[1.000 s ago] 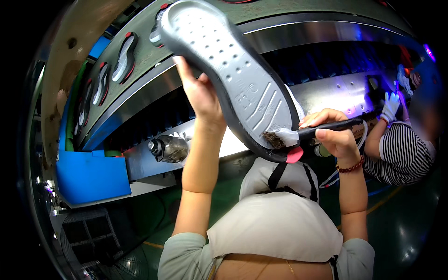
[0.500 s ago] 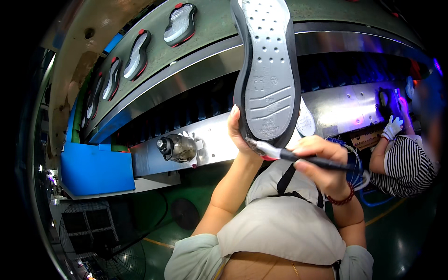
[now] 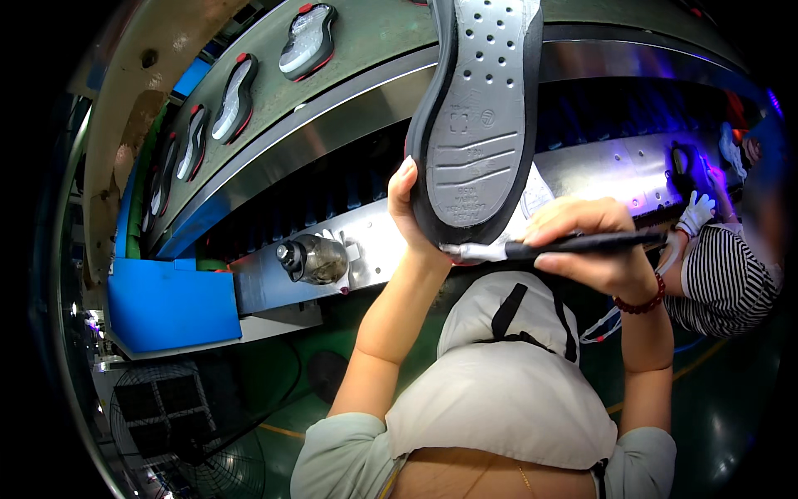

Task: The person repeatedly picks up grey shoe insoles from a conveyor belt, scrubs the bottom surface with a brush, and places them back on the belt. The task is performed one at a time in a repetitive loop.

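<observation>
My left hand [image 3: 409,208] grips the heel end of a shoe sole [image 3: 478,166] from its left side. The sole is upright, grey on its face with small holes toward the top, and has a thick black rim. In my right hand [image 3: 594,245] is a black-handled brush [image 3: 582,244], held level between thumb and fingers. Its whitish tip meets the lower edge of the sole's heel, close to my left hand. Part of my left hand's fingers is hidden behind the sole. Behind the brush, a second pale sole [image 3: 537,193] shows in part.
Several soles, one a grey sole with a red tip [image 3: 307,41], lie along the green conveyor [image 3: 374,37]. A clear bottle with a black cap [image 3: 320,259] stands on the metal shelf [image 3: 378,270]. A blue box [image 3: 174,299] and a fan [image 3: 179,424] are left. At right, a gloved co-worker [image 3: 716,274].
The brush tip has shifted down and left along the heel edge, its handle now more level. My right hand has moved right and slightly up; the sole has come a little lower in my left hand.
</observation>
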Action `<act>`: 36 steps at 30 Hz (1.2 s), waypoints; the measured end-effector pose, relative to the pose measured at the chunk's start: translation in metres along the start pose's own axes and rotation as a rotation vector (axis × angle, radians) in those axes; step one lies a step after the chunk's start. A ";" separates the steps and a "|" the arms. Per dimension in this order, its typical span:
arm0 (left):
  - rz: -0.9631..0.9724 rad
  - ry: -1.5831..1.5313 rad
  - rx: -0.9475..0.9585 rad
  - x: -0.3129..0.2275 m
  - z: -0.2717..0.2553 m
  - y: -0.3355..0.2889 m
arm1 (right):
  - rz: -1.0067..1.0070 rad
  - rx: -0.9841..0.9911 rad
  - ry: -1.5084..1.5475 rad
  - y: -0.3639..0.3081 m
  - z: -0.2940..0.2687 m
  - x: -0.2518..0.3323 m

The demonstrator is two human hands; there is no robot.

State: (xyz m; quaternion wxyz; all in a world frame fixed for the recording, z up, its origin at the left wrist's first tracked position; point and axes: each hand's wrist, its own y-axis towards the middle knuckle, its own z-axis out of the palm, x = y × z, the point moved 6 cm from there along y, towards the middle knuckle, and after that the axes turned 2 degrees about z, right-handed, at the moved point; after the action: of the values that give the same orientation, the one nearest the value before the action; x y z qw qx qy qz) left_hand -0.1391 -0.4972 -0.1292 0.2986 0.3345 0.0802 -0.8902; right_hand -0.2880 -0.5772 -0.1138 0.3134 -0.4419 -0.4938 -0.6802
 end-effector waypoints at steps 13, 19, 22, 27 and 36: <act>-0.643 0.129 -0.122 0.016 0.014 -0.008 | 0.017 0.281 -0.107 0.011 -0.007 0.010; -0.917 0.217 -0.145 0.029 0.017 -0.032 | 0.039 0.527 -0.263 0.012 -0.009 0.021; -0.891 0.343 -0.142 0.022 0.015 -0.036 | 0.173 0.656 -0.325 -0.001 -0.004 -0.006; -0.860 0.211 -0.113 0.014 -0.001 -0.035 | 0.063 0.580 -0.227 -0.003 -0.020 0.009; -0.773 0.191 -0.267 0.009 -0.038 -0.042 | 0.232 0.462 -0.290 -0.012 -0.048 -0.001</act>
State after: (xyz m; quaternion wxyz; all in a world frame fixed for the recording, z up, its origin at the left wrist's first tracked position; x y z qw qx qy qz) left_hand -0.1479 -0.4547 -0.1662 -0.0253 0.3192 0.3416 -0.8836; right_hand -0.3120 -0.6191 -0.1257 0.4075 -0.5049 -0.6213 -0.4392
